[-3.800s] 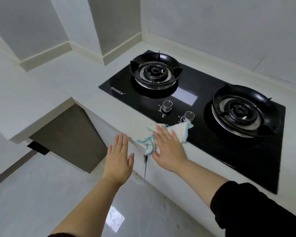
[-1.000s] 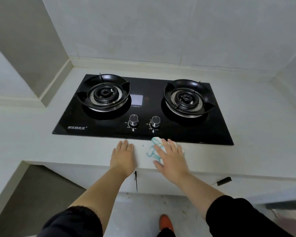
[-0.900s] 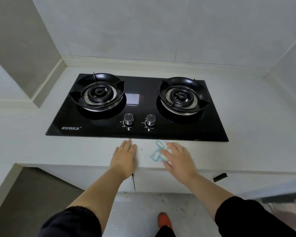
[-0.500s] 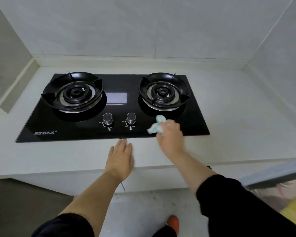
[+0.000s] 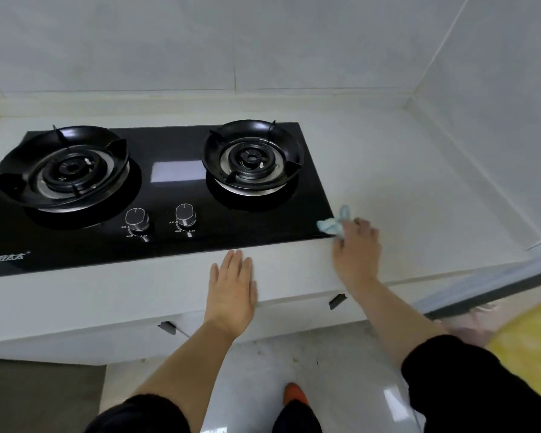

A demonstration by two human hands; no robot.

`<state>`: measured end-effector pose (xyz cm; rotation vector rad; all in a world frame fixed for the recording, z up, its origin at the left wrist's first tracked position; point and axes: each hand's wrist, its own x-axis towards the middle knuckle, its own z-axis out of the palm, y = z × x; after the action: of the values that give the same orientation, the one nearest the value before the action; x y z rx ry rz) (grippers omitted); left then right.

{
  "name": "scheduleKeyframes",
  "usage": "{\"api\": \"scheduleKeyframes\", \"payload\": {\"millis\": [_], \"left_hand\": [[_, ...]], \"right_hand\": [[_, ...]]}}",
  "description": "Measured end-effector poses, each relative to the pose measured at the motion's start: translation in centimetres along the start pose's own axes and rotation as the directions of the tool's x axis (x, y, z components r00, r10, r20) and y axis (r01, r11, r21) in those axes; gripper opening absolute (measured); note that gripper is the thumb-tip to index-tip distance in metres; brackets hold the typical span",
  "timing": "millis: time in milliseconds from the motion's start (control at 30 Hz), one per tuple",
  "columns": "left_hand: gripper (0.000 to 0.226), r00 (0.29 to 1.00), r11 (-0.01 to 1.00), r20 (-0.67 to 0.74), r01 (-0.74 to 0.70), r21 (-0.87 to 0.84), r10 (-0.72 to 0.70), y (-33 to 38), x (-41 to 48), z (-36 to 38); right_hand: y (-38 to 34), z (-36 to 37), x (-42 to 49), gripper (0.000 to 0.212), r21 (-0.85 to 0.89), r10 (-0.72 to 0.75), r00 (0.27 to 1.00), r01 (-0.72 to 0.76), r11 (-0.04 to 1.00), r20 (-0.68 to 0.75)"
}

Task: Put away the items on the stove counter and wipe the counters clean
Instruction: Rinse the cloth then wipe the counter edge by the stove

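The glossy black gas hob (image 5: 256, 232) carries white lettering (image 5: 3, 257) and silver knobs (image 5: 137, 219), set in a plain white table (image 5: 403, 189). The cloth (image 5: 328, 227) is pale blue-white. Sleeves (image 5: 469, 385) are black, the shoe (image 5: 295, 396) orange.
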<state>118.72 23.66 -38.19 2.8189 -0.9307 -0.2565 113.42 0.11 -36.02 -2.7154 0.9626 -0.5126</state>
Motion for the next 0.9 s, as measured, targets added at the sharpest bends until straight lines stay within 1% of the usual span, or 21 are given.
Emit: {"api": "scheduleKeyframes", "payload": {"millis": [33, 67, 100, 133, 167, 233, 267, 367, 433, 467, 500, 533, 567, 600, 633, 700, 733, 800, 833, 900], "left_hand": [[0.052, 1.000, 1.000, 0.003, -0.029, -0.012, 0.029, 0.4, 0.0, 0.2], [0.053, 0.998, 0.998, 0.013, -0.068, -0.008, 0.068, 0.7, 0.2, 0.5], [0.054, 0.996, 0.996, 0.012, -0.086, -0.007, 0.086, 1.3, 0.6, 1.0], [0.055, 0.997, 0.997, 0.005, -0.075, -0.014, 0.075, 1.7, 0.8, 1.3], [0.055, 0.999, 0.999, 0.000, -0.050, -0.014, 0.050, 1.9, 0.9, 1.3], [0.057, 0.999, 1.000, -0.041, -0.004, 0.013, 0.004, 2.8, 1.1, 1.4], [0.057, 0.998, 1.000, -0.066, 0.014, 0.027, -0.012, 3.0, 1.1, 1.5], [0.054, 0.992, 0.996, -0.089, 0.089, 0.032, -0.086, 4.0, 1.2, 1.7], [0.057, 0.987, 0.992, -0.107, 0.120, 0.029, -0.116, 4.5, 1.3, 1.9], [0.058, 0.987, 0.992, -0.107, 0.124, 0.029, -0.120, 4.3, 1.2, 2.0], [0.058, 0.986, 0.991, -0.112, 0.130, 0.030, -0.126, 4.3, 1.2, 2.3], [0.058, 0.985, 0.991, -0.118, 0.131, 0.031, -0.126, 4.2, 1.1, 2.4], [0.057, 0.984, 0.990, -0.117, 0.140, 0.029, -0.136, 4.2, 1.2, 2.5], [0.056, 0.983, 0.989, -0.115, 0.145, 0.026, -0.141, 4.1, 1.2, 2.6], [0.055, 0.982, 0.989, -0.126, 0.145, 0.025, -0.140, 4.0, 1.2, 2.7], [0.053, 0.979, 0.988, -0.142, 0.152, 0.011, -0.148, 3.8, 1.0, 2.8], [0.053, 0.976, 0.987, -0.146, 0.163, 0.002, -0.161, 3.6, 0.8, 2.8], [0.053, 0.961, 0.979, -0.187, 0.203, -0.017, -0.203, 3.1, 0.4, 2.8], [0.054, 0.949, 0.971, -0.205, 0.237, -0.029, -0.238, 2.6, 0.0, 2.8], [0.055, 0.923, 0.949, -0.221, 0.310, -0.055, -0.314, 1.6, -0.9, 2.7]], "right_hand": [[-2.2, 1.1, -1.9, 0.040, 0.016, -0.186, 0.981, 0.185, 0.983, 0.050], [-3.7, 2.2, -3.6, 0.037, 0.011, -0.325, 0.939, 0.326, 0.945, 0.116], [-4.2, 3.0, -4.7, 0.036, 0.016, -0.416, 0.893, 0.420, 0.907, 0.172], [-4.1, 3.3, -5.1, 0.037, 0.028, -0.467, 0.863, 0.471, 0.882, 0.192], [-3.2, 3.3, -4.8, 0.038, 0.032, -0.496, 0.849, 0.500, 0.866, 0.182], [0.4, 2.9, -3.1, 0.039, 0.008, -0.505, 0.849, 0.510, 0.860, 0.156], [2.6, 2.5, -2.2, 0.039, -0.020, -0.480, 0.865, 0.488, 0.873, 0.145], [9.1, 1.2, 1.2, 0.037, -0.075, -0.331, 0.935, 0.341, 0.937, 0.125], [11.2, 0.6, 4.1, 0.033, -0.071, -0.215, 0.969, 0.225, 0.972, 0.124], [10.8, 0.5, 5.5, 0.031, -0.014, -0.152, 0.979, 0.156, 0.988, 0.135], [9.9, 0.4, 7.3, 0.030, 0.079, -0.123, 0.982, 0.113, 0.990, 0.141], [8.4, 0.6, 8.7, 0.029, 0.194, -0.125, 0.981, 0.095, 0.976, 0.149], [6.6, 0.8, 9.9, 0.029, 0.302, -0.167, 0.971, 0.110, 0.947, 0.171], [5.0, 1.4, 10.3, 0.029, 0.375, -0.238, 0.948, 0.147, 0.915, 0.209], [3.8, 1.9, 10.2, 0.031, 0.392, -0.344, 0.908, 0.233, 0.890, 0.241], [2.8, 2.8, 8.8, 0.036, 0.337, -0.530, 0.810, 0.440, 0.832, 0.250], [3.1, 3.3, 7.9, 0.038, 0.277, -0.580, 0.785, 0.520, 0.808, 0.218], [3.6, 3.7, 6.2, 0.038, 0.150, -0.605, 0.779, 0.587, 0.796, 0.164], [3.3, 3.8, 5.6, 0.039, 0.093, -0.593, 0.788, 0.586, 0.805, 0.166], [1.9, 4.4, 4.9, 0.045, -0.036, -0.515, 0.839, 0.528, 0.848, 0.176]]}}
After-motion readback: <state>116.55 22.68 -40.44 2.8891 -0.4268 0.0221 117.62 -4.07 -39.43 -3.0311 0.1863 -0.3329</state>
